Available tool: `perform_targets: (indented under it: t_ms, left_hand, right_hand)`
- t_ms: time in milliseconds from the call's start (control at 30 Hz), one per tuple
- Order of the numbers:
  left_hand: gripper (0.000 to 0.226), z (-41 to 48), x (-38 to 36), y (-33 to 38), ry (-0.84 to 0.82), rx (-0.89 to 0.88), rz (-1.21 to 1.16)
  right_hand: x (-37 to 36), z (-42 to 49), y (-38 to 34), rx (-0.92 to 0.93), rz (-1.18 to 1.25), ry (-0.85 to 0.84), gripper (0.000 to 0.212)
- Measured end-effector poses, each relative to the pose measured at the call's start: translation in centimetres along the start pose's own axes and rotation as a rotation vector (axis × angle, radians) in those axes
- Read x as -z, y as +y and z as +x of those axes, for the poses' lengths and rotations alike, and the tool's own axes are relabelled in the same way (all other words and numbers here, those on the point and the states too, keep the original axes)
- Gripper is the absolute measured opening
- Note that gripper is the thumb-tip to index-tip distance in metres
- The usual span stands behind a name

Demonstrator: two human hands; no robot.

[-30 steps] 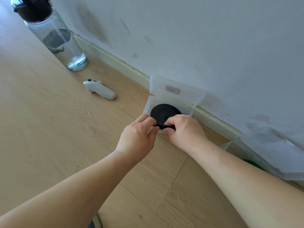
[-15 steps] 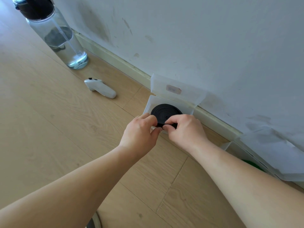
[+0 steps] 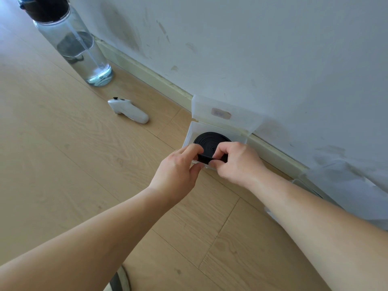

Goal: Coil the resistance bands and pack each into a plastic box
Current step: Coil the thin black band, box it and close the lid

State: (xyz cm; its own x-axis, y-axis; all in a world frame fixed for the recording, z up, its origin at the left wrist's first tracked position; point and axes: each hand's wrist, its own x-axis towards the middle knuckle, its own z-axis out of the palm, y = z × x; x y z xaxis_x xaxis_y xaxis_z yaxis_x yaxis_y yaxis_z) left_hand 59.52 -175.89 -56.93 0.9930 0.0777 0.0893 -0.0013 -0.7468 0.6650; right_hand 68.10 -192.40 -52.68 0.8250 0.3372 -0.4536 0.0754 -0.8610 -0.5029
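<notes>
Two grips closed on one thing: left hand (image 3: 178, 165) and right hand (image 3: 236, 162) pinch the near edge of the coiled band (image 3: 210, 141) in the plastic box (image 3: 189, 134); light, springy rubber, best held across its outer wrap

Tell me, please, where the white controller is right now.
In the head view the white controller lies on the floor, left of the open plastic box, between it and the water bottle, apart from both.

One coiled black band (image 3: 212, 141) at the fingers (image 3: 192, 149). Two plastic boxes: open box (image 3: 222, 116) beneath the fingers, second box (image 3: 357, 196) right of them. One water bottle (image 3: 84, 53), one white controller (image 3: 129, 111), both to their left.
</notes>
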Motion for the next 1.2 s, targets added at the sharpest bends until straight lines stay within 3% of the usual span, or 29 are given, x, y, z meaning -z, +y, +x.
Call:
perform_targets:
  t_ms: [300,633,833,1033,1200]
  left_hand:
    - [0.002,0.7,-0.3,-0.3,-0.020,-0.029,0.015]
    - [0.014,2.1,0.3,0.4,-0.177,0.009,0.152]
    - [0.016,2.3,0.0,0.4,-0.121,0.040,0.137]
    - [0.011,1.3,0.9,-0.5,-0.154,-0.038,0.057]
    - [0.010,0.2,0.6,0.0,-0.122,-0.105,0.243]
  right_hand:
    - [-0.8,-0.7,0.4,0.025,0.022,0.029,0.007]
    - [-1.8,-1.3,0.2,0.219,-0.215,0.050,0.006]
    - [-2.3,-0.6,-0.1,0.138,-0.183,0.081,0.009]
    - [-1.6,-0.9,0.1,0.066,-0.053,0.057,0.005]
    - [-1.7,-0.9,0.2,0.042,0.043,0.061,0.009]
